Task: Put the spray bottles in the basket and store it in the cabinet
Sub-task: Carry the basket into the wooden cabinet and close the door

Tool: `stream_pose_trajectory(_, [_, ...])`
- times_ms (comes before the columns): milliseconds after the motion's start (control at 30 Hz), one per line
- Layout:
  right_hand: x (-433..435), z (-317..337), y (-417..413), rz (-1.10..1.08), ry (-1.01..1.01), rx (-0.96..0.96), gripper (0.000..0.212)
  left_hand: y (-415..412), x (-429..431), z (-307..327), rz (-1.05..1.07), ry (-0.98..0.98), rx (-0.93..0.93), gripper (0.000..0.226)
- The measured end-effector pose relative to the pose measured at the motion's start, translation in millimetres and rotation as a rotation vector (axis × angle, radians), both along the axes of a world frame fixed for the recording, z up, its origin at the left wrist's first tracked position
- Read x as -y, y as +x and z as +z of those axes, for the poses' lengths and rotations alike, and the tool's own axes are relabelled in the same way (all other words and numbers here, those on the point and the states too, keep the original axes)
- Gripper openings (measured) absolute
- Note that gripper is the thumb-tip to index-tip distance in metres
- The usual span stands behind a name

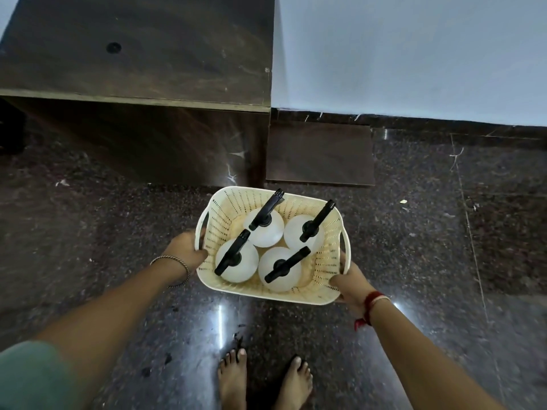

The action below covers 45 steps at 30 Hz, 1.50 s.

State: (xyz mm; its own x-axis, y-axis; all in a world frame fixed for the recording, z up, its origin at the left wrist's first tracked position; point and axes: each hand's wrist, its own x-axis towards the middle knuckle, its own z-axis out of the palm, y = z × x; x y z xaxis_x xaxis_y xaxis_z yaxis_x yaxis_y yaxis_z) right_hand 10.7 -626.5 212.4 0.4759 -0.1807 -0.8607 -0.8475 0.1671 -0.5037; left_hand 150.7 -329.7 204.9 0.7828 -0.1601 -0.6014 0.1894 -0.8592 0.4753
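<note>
Under both hands' fingers (337, 281), the basket (296, 294) handles stay hidden

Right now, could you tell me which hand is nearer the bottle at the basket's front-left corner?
Left. The left hand grips the basket handle beside that bottle; the right hand holds the opposite side.

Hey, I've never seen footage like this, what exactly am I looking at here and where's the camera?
There is no machine here. A camera worn on a person's head looks down at their own arms and bare feet. The left hand and the right hand each have a grip on one side of a cream plastic basket, holding it above the dark polished floor. Inside stand four white spray bottles with black nozzles. Ahead is a dark wooden cabinet against a pale wall.
</note>
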Motion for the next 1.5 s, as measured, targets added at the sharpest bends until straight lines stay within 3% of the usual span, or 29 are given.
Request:
stream_pose_trajectory(200, [14.2,-5.4,-14.6,-0.087,0.122,0.008,0.06,9.7,17.1,4.5,-0.046,0.006,-0.071,0.034])
stream_pose_trajectory(267, [20.7,-9.2,-22.2,-0.145,0.175,-0.007,0.061,19.0,29.0,16.9,0.089,-0.124,-0.158,0.03])
stream_pose_trajectory(300, [24.6,-10.9,-25.9,-0.175,0.198,-0.012,0.061,25.7,35.6,24.4,0.162,-0.183,-0.104,0.036])
stream_pose_trajectory(367, [32.4,-12.7,-32.4,-0.232,0.227,-0.008,0.061,41.6,51.1,38.7,0.082,-0.146,0.287,0.047])
stream_pose_trajectory(467, [42.9,-13.9,-40.4,-0.294,0.228,0.007,0.068,67.0,88.1,53.0,-0.534,0.28,0.939,0.06])
stream_pose_trajectory(567, [52.3,-13.4,-43.2,-0.341,0.23,0.013,0.069,81.5,130.0,56.8,-1.003,0.654,1.151,0.072])
stream_pose_trajectory(667, [61.0,-13.7,-43.5,-0.389,0.248,0.018,0.067,95.8,155.0,56.6,-1.045,0.819,1.173,0.075])
stream_pose_trajectory(933, [72.6,-19.2,-48.7,-0.486,0.235,0.052,0.067,118.2,164.4,62.1,-1.021,1.013,1.076,0.079])
stream_pose_trajectory(1067, [76.2,-21.6,-53.3,-0.508,0.25,0.053,0.068,121.4,168.1,69.3,-1.091,1.156,0.997,0.062])
stream_pose_trajectory(1200, [76.5,-22.7,-60.7,-0.511,0.254,0.044,0.067,115.7,180.6,78.3,-1.129,1.148,0.948,0.049])
stream_pose_trajectory(1333, [74.2,-20.4,-68.6,-0.514,0.272,0.03,0.065,107.6,179.0,85.4,-1.167,1.189,0.936,0.05])
stream_pose_trajectory(1500, [71.0,-15.0,-81.0,-0.527,0.305,0.04,0.067,90.7,182.8,90.0,-1.1,0.978,0.956,0.034])
